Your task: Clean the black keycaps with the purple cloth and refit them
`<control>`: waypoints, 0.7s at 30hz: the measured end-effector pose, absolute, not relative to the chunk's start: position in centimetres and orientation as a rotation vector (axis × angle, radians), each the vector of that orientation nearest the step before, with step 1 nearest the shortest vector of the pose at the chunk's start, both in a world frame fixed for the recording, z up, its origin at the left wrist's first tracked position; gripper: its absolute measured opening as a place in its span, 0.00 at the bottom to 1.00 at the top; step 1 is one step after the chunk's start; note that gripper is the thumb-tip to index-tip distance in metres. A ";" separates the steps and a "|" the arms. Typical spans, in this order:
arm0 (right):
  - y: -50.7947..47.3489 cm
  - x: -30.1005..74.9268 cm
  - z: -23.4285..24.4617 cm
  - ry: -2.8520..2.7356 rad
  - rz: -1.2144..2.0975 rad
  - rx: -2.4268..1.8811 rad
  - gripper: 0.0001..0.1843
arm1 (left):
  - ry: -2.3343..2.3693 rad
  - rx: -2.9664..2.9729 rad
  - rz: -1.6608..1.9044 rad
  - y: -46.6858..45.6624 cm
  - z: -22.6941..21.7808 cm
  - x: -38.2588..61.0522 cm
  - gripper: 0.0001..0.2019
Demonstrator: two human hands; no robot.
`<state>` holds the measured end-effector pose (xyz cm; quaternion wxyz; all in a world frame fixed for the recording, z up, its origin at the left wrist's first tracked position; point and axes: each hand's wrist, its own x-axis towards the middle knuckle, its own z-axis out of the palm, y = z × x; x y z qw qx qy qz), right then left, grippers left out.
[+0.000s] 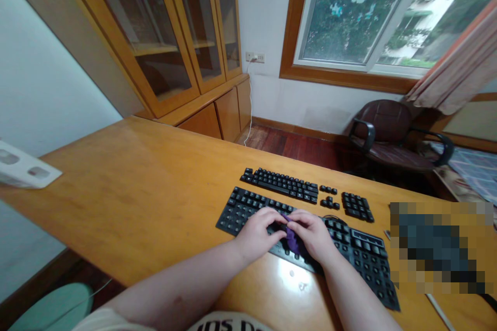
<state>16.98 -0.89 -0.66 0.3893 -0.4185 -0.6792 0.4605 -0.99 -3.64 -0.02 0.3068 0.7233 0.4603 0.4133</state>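
Wooden desk (135, 191); left hand (257, 235) and right hand (313, 237), fingers closed on purple cloth (292, 239), atop black keyboard (361, 253).

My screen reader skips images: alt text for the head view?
The left hand and right hand meet at a purple cloth on a black keyboard on a wooden desk; a second set of black keys lies behind it.

daylight from window (361, 10) | glare on desk (295, 279) | edges bowed | right patch pixelated
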 end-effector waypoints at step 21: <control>-1.1 17.0 -0.5 -1.738 1.144 -1.082 0.08 | 1.320 1.514 1.383 -2.8 -0.9 -1.9 0.15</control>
